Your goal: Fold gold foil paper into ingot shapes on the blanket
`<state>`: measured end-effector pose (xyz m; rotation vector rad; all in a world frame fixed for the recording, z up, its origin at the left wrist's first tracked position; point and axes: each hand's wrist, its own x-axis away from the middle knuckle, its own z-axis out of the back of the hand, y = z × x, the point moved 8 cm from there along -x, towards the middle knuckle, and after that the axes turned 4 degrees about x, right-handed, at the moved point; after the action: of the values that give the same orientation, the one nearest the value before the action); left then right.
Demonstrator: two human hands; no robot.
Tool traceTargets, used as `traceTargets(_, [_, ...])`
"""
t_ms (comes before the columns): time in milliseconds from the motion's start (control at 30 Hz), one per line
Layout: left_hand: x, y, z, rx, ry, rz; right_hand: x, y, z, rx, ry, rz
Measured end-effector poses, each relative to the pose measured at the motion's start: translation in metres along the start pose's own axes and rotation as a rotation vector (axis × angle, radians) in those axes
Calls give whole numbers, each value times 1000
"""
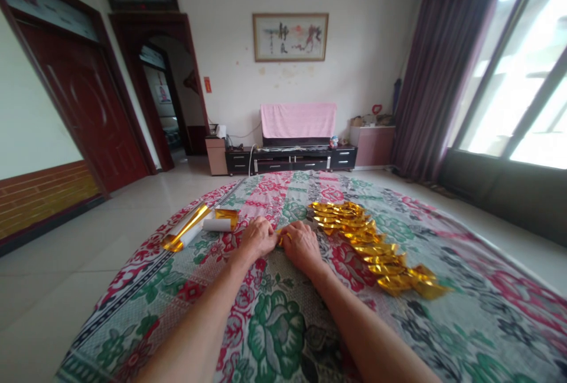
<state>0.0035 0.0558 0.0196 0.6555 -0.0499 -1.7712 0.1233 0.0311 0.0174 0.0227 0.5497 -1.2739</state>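
Close together over the middle of the flowered cloth, my left hand [258, 236] and my right hand [302, 245] are both closed on a small piece of gold foil paper [280, 238]. Most of that piece is hidden by the fingers. To the right lies a curved row of folded gold paper ingots [374, 249], several of them overlapping. Left of my hands are a curled sheet of gold foil paper with a white back [188, 228] and a smaller curled sheet [219, 222].
The flowered cloth [277, 330] covers the round surface before me. Beyond it stand a low black TV cabinet [274, 166] and a screen draped with a pink towel [297, 118]. A red door [84, 100] is at the left, a purple curtain [436, 70] and window at the right.
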Motion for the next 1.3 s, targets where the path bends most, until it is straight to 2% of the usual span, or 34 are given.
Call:
traceTargets(233, [1, 6, 4, -8, -26, -1, -1, -1, 1, -26, -58, 69])
traceTargets(733, [2, 7, 7, -16, -109, 21, -7, -1, 0, -80, -22, 174])
traceTargets(967, [4, 26, 1, 38, -208, -179, -7, 0, 3, -24, -48, 179])
traceTargets(1300, [2, 22, -1, 73, -231, -192, -6, 8, 4, 3, -17, 108])
